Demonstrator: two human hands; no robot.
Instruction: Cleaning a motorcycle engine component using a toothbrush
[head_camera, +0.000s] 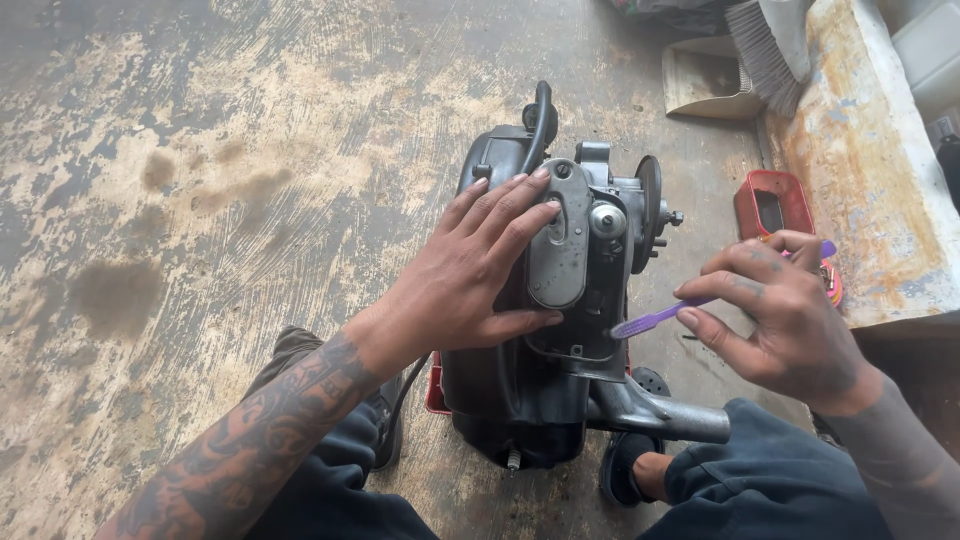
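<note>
Knees in dark trousers (760, 480) flank the black engine block (540, 340), which stands upright on the stained concrete floor (200, 200) right in front of the person. Left hand (470, 275) lies flat and open on the engine's left side, fingertips touching the grey oval cover plate (558, 250); right hand (790, 310), right of the engine, pinches a purple toothbrush (650, 320) whose head touches the casing below the plate. Red tray (775, 205) and rusty bench (865, 170) sit further right, a brush (765, 50) beyond them.

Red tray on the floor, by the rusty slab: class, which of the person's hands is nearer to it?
Right. The right hand, holding a purple toothbrush, sits just below the red tray. The left hand lies flat on the engine, farther left.
</note>
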